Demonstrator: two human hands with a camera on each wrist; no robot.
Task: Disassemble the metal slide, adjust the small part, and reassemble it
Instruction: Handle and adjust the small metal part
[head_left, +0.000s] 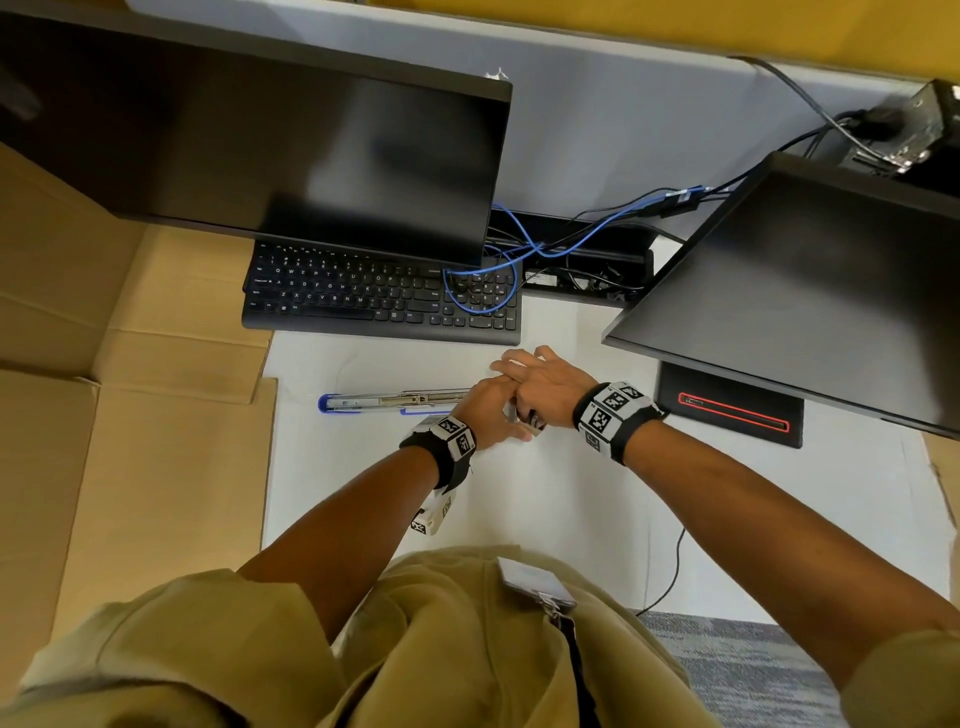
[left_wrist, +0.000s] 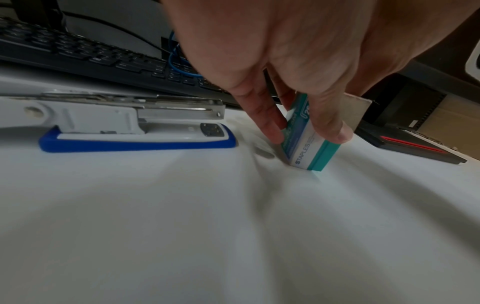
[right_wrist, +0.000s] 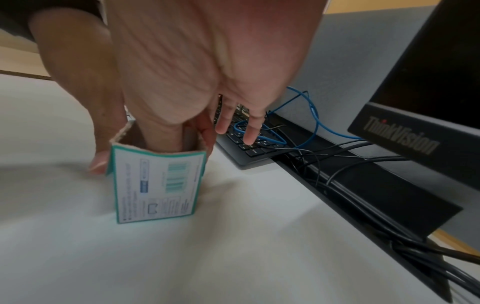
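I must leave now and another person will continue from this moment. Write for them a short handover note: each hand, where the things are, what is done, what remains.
Left hand: grips the staples box, standing on end on the white table, thumb on one side, fingers on the other.
Right hand: thumb and a finger reach into the box's open top; whether they hold anything is hidden.
Stapler: lies opened on the table, left of the box, its metal slide exposed and untouched.
Done: stapler opened, box opened.
Left: take out what is needed, fit it in the slide, close the stapler.
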